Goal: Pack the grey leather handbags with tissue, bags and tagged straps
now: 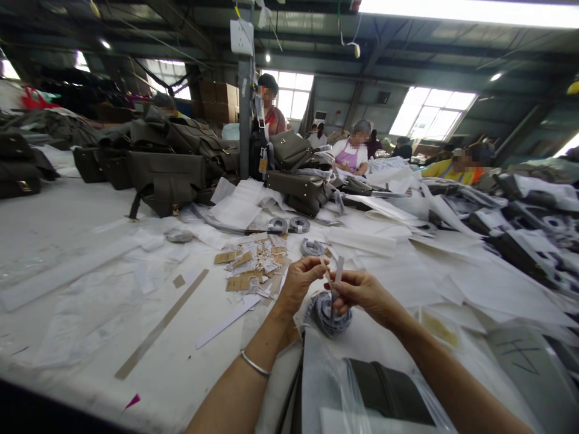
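Both hands meet over a grey coiled strap (pixel 333 318) that looks wrapped in clear film. My left hand (pixel 304 278), with a metal bangle at the wrist, pinches the top of a narrow pale strip (pixel 326 272). Close beside it, my right hand (pixel 357 290) has thumb and fingers closed on a flat grey strip (pixel 339 269) that sticks up above them. Whether the grey strip joins the coil below is unclear. Under my forearms lies a dark bag (pixel 384 389) in clear plastic. Brown cardboard tags (pixel 244 281) with white strings lie in a heap to the left.
Further coils (pixel 312 247) lie just beyond my hands. Dark bags (pixel 167 181) are piled at the back left, near a metal post (pixel 245 120). White wrapping sheets (pixel 434 283) spread to the right. Several people, one in a purple apron (pixel 348 157), are farther back.
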Demonstrator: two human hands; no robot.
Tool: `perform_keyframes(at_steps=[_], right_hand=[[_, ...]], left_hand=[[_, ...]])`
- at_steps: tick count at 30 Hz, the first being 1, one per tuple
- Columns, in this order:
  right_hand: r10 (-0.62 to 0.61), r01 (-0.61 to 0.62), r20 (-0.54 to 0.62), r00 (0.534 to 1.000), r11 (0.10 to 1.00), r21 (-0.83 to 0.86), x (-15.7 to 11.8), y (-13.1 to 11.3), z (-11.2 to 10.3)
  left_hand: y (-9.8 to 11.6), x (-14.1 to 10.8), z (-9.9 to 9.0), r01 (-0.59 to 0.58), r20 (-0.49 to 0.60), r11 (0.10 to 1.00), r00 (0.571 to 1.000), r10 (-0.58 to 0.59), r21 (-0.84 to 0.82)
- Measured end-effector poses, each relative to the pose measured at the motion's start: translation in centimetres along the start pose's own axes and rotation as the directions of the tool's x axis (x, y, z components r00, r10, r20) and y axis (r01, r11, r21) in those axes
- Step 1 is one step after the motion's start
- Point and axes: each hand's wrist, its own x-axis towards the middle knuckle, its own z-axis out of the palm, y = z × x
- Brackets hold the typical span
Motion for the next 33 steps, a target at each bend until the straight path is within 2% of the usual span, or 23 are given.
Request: perform_keyframes(at_steps=[4, 7, 9, 12, 15, 17, 19, 22, 25, 28, 30, 33], right_hand=[[-0.05, 0.05, -0.159, 0.986, 0.999, 0.001, 0.2, 0.5, -1.6], [-0.188, 0.157, -0.283, 0.941, 0.979, -0.129, 0.0, 0.8, -3.0], [-0.259, 0.211, -0.336, 0.906, 0.962, -0.171, -0.3, 0.9, -3.6], [-0.279, 0.244, -0.374, 0.885, 0.96, -0.139, -0.9, 1.2, -3.6], [-0.31, 0.257, -0.358, 0.881, 0.948, -0.187, -1.6, 1.7, -2.9], [-0.335, 0.256, -0.312, 0.889, 0.929, -0.268, -2.1, 2.2, -2.4], [-0.356, 0.249, -0.252, 0.9, 0.894, -0.373, -2.6, 2.9, -2.0], [-0.371, 0.239, -0.164, 0.914, 0.82, -0.52, -3.2, 3.9, -1.5], [-0.318, 0.198, -0.122, 0.94, 0.802, -0.564, -3.6, 4.7, -1.2], [-0.274, 0.171, -0.089, 0.958, 0.79, -0.589, -3.6, 5.1, -1.2], [-0.333, 0.218, -0.058, 0.941, 0.727, -0.651, -3.6, 5.1, -1.1], [-0.5, 0.351, 0.04, 0.865, 0.546, -0.761, -3.8, 5.1, -0.8]], left_hand=[[-0.2, 1.5, -2.1, -0.083, -0.201, 0.994, 0.977, 0.066, -0.075], [0.2, 2.7, -4.9, -0.145, -0.38, 0.984, 0.92, 0.098, -0.098], [0.3, 3.1, -6.4, -0.13, -0.422, 0.989, 0.902, 0.089, -0.071], [-0.3, 2.9, -6.5, -0.024, -0.35, 0.999, 0.936, 0.036, 0.037], [-1.6, 2.1, -4.5, 0.091, -0.18, 0.963, 0.983, -0.045, 0.252], [-2.3, 1.3, -3.0, 0.115, -0.061, 0.888, 0.993, -0.098, 0.444], [-2.8, 0.4, -1.9, 0.096, 0.026, 0.773, 0.989, -0.144, 0.628], [-3.4, -0.8, -1.0, 0.045, 0.085, 0.568, 0.976, -0.2, 0.822], [-4.0, -1.3, -0.4, -0.004, 0.101, 0.389, 0.969, -0.228, 0.921], [-4.4, -1.3, 0.0, -0.049, 0.115, 0.267, 0.965, -0.234, 0.962], [-4.4, -1.1, 0.2, -0.075, 0.124, 0.216, 0.967, -0.224, 0.973], [-4.1, -1.0, 0.4, -0.111, 0.145, 0.18, 0.971, -0.189, 0.977]])
